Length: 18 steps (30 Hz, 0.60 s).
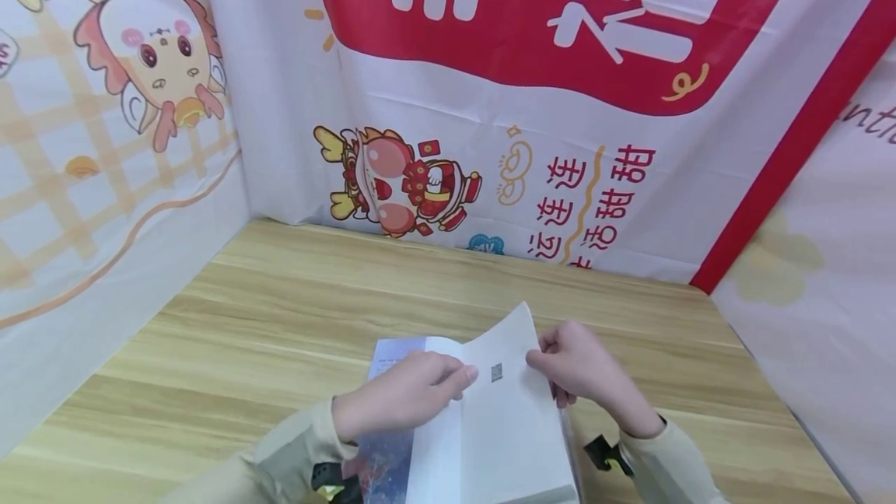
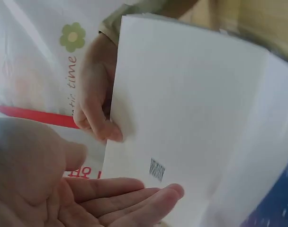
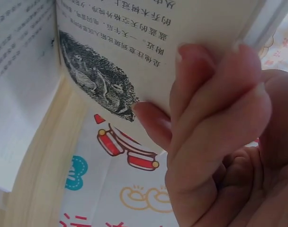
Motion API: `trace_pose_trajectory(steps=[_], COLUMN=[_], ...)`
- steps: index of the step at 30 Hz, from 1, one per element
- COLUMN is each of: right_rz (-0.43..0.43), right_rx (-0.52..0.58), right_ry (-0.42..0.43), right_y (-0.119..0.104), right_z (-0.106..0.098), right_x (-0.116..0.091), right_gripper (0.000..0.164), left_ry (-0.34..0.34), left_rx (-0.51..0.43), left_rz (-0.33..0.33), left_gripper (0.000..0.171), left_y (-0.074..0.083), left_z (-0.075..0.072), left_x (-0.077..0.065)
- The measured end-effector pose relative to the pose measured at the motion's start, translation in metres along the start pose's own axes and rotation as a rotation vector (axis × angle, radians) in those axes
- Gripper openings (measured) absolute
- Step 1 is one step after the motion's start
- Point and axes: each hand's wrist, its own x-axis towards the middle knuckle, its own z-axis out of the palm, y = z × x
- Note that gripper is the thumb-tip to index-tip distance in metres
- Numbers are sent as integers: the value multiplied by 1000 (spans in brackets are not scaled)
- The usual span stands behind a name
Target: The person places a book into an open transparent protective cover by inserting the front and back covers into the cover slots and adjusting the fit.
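An open book (image 1: 514,442) lies near the front of the table, with its blue cover flap (image 1: 392,457) spread to the left. The facing page is blank white except for a small QR code (image 1: 496,372). My right hand (image 1: 577,364) pinches the page's right edge and lifts its far corner. In the right wrist view, printed text and a dark oval illustration (image 3: 94,78) show on the underside, beside the fingers. My left hand (image 1: 406,395) hovers over the book's left part, fingers extended. Its fingertips (image 2: 170,194) appear close to the QR code; contact with the paper is unclear.
The wood-grain table (image 1: 280,317) extends behind and to both sides of the book. A white printed cloth (image 1: 280,99) with red lettering and cartoon figures hangs along its back edge, and similar cloth hangs at left and right. Dark wrist devices (image 1: 336,481) sit at the sleeves.
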Motion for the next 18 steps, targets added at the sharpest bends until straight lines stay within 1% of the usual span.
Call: trace_pose_trajectory(steps=[4,9,13,16,18], right_rz=[-9,-51,-90,-140,-181], right_rx=[3,28,57,107,140], right_ry=[8,22,33,34,21], right_y=[-11,-24,-29,-30,-32], right_z=[1,7,13,17,20], right_x=[2,7,9,9,9], right_gripper=[23,22,21,20,25], left_ry=[-26,-41,-49,-48,-48], left_rx=[-164,-354,-554,-637,-658], left_rz=[-57,-109,-143,-159,-159], left_gripper=[52,64,73,78,80], left_y=[3,-2,-7,-9,-9], left_z=[-1,1,0,-2,-4], left_x=[0,5,10,12,13])
